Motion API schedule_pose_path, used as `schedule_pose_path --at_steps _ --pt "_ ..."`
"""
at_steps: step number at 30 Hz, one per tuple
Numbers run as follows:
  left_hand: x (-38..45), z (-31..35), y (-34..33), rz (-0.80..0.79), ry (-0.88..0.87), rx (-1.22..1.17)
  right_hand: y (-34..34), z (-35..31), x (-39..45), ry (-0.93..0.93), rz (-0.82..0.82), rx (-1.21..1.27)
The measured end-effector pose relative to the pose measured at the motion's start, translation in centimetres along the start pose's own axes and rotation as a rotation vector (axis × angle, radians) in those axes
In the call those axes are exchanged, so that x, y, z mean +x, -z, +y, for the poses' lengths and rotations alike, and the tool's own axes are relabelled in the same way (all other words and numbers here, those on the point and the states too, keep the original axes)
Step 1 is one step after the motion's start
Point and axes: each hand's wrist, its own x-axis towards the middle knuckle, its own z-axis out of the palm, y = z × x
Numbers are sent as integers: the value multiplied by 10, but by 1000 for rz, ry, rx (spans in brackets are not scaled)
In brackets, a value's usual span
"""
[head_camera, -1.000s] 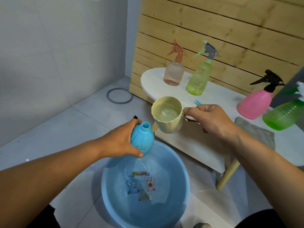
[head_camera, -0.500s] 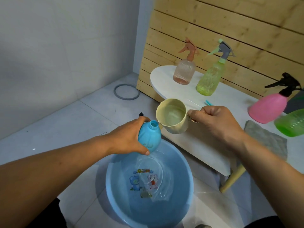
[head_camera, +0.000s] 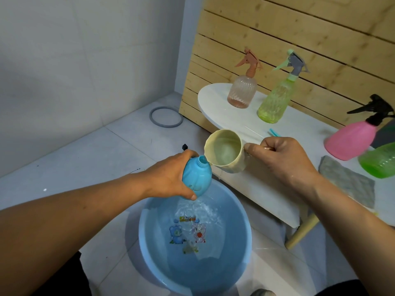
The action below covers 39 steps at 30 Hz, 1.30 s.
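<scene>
Nearest the person, a round light-blue plastic basin [head_camera: 239, 210] sits on the pale tiled floor. It holds clear water over cartoon stickers on its bottom, and the water is ruffled just under the bottle.

Above the basin's far rim, the left hand [head_camera: 168, 178] grips a small rounded sky-blue plastic bottle [head_camera: 196, 178]. Its fingers and thumb are curled round the body, and the uncapped neck points up and away. Just beside it, the right hand [head_camera: 282, 159] is closed round the handle of a cream faceted plastic cup [head_camera: 226, 151]. The cup is tipped toward the bottle with its lip right at the open neck; whether the two touch cannot be told. A little water shows inside the cup.

Behind the hands stands a low white table [head_camera: 267, 189] on pale wooden legs. On it lie a grey folded cloth [head_camera: 350, 184] and, at the right edge, a green translucent spray bottle [head_camera: 378, 161]. Behind that is a pink spray bottle with a black trigger [head_camera: 350, 139].

Farther back stand a yellow-green ribbed spray bottle [head_camera: 275, 101] and a peach ribbed spray bottle [head_camera: 242, 90]. A grey ring [head_camera: 166, 116] lies on the floor left of the table, before a wooden slat wall [head_camera: 277, 28].
</scene>
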Motion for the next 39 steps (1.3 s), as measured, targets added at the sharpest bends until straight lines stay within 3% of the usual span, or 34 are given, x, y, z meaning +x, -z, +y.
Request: schedule_pose_path --at_steps 39 --pt "-4 -2 -4 -8 2 44 -3 -4 -4 76 75 -120"
